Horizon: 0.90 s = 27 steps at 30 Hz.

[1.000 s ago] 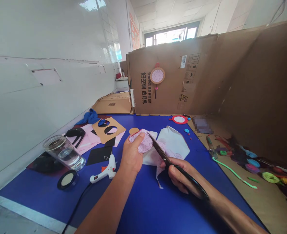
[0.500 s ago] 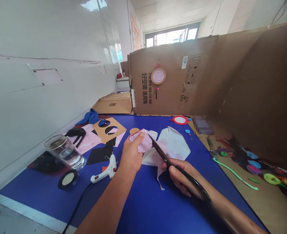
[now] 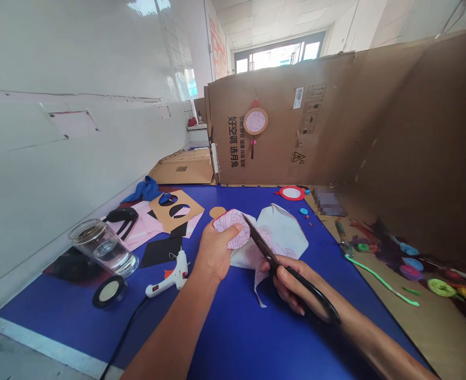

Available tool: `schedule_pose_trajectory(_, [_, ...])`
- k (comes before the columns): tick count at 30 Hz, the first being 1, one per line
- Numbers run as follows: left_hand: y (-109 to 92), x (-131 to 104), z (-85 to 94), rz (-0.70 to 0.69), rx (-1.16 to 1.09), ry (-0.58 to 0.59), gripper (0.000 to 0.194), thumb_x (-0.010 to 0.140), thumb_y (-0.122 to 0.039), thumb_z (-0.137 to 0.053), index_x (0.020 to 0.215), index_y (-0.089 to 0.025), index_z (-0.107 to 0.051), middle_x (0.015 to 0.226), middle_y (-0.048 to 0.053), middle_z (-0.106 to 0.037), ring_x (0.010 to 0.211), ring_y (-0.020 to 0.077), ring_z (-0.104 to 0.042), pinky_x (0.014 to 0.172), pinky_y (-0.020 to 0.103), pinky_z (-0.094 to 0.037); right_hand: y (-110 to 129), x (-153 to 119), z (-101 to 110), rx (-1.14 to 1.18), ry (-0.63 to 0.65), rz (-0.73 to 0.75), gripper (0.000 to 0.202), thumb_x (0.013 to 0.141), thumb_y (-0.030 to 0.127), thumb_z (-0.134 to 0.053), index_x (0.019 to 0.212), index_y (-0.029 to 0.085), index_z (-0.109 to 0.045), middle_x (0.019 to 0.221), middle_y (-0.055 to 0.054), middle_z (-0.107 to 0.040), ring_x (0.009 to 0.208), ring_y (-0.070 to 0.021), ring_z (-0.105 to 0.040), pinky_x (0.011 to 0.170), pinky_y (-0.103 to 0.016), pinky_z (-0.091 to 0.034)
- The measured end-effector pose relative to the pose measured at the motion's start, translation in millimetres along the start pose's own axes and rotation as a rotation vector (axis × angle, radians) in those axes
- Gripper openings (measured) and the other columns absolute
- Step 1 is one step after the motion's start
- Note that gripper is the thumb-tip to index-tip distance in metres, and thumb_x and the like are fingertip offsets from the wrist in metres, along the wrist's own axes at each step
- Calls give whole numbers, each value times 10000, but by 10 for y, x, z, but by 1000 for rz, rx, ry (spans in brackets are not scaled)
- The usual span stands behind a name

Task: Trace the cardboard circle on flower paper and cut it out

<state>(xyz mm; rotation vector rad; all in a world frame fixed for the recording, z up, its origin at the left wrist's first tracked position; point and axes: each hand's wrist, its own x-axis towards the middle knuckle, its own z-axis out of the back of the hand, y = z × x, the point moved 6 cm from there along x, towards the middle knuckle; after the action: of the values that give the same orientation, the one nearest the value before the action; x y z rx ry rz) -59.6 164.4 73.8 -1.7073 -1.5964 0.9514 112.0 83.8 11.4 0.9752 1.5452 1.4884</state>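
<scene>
Near the centre of the frame, my left hand [image 3: 213, 253] is pinching a pale pink, rounded piece of fabric printed with thin purple lines [image 3: 231, 220], my thumb pressing on its face and my fingers curling behind. My right hand [image 3: 292, 285], right of centre and lower, is closing around the black handles of a long pair of dark-bladed scissors [image 3: 262, 246]. The blades are pointing up and left, their tip lying at the right edge of the pink piece; I cannot tell how far apart they are standing.

Behind the blades, a larger white-backed fabric [image 3: 290, 227] is spreading over the blue tabletop [image 3: 233, 338], and a narrow strip [image 3: 258, 293] is hanging below, near my right fingers. Just beyond my left hand, a tan disc [image 3: 217, 212] is lying flat.

Left of my left forearm, a white glue gun with an orange trigger [image 3: 173, 279] is resting on the blue surface. Farther left, a clear glass jar [image 3: 106, 248] is standing behind a black-rimmed round roll [image 3: 99, 302]. At upper centre, a round, tan-rimmed ornament [image 3: 255, 121] is hanging against a brown cardboard panel [image 3: 276, 153].
</scene>
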Motion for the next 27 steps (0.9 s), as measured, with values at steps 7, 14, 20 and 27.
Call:
schedule_pose_trajectory(7, [15, -12, -13, 14, 33, 23, 482, 541, -142, -970, 980, -148, -771, 857, 29, -783, 763, 159, -727, 751, 290, -613, -23, 4, 13, 2, 0, -3, 731, 986, 861, -576, 1210, 166, -616, 671, 77, -456, 489, -87, -364, 418, -202, -341])
schedule_pose_trajectory(14, [16, -11, -24, 5, 55, 38, 473, 545, -155, -967, 972, -157, -764, 867, 26, -773, 771, 161, -716, 756, 298, -604, 17, -13, 15, -48, -16, 5, 720, 1002, 859, -547, 1200, 170, -612, 646, 79, -455, 472, -90, -353, 424, -216, -316])
schedule_pose_trajectory(20, [9, -8, -11, 10, 66, 43, 466, 567, -147, -956, 987, -166, -754, 870, 23, -769, 775, 164, -717, 761, 305, -603, 126, -64, -6, -43, -63, -44, 734, 968, 876, -587, 1185, 176, -621, 697, 77, -407, 528, -93, -324, 436, -212, -296])
schedule_pose_trajectory(27, [-3, -13, -9, 15, 62, 28, 475, 578, -128, -939, 1014, -165, -754, 882, 25, -769, 795, 172, -726, 794, 324, -610, 54, -45, 14, -17, -57, -56, 723, 947, 878, -621, 1164, 188, -633, 668, 87, -409, 469, -79, -328, 397, -210, -262])
